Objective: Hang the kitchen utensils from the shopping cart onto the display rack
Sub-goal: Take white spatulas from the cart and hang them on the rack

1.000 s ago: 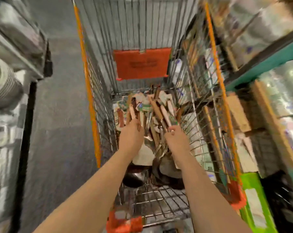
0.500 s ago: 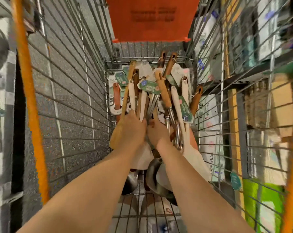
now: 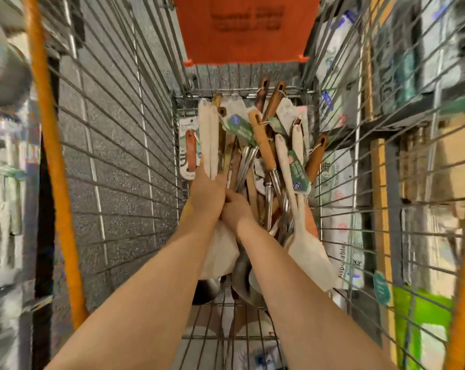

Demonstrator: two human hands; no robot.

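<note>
A heap of kitchen utensils (image 3: 266,153) with wooden, white and steel handles and green tags lies in the far end of the wire shopping cart (image 3: 124,156). My left hand (image 3: 207,194) is closed around two white spatula handles (image 3: 208,140) at the heap's left side. Pressed against it, my right hand (image 3: 236,206) grips into the middle of the bundle; its fingers are hidden among the handles. A white spatula blade (image 3: 310,257) lies to the right of my right forearm. Steel ladle bowls (image 3: 242,273) sit under my wrists.
The cart has orange rails (image 3: 52,166) on both sides and an orange flap (image 3: 242,28) at the far end. Store shelving with packaged goods (image 3: 412,182) shows through the right wire wall. Grey floor lies beyond the left wall. No display rack is visible.
My view has dropped deeper into the cart. Both hands have come together and closed on the utensil handles; the white spatula handles now stand up from my left hand.
</note>
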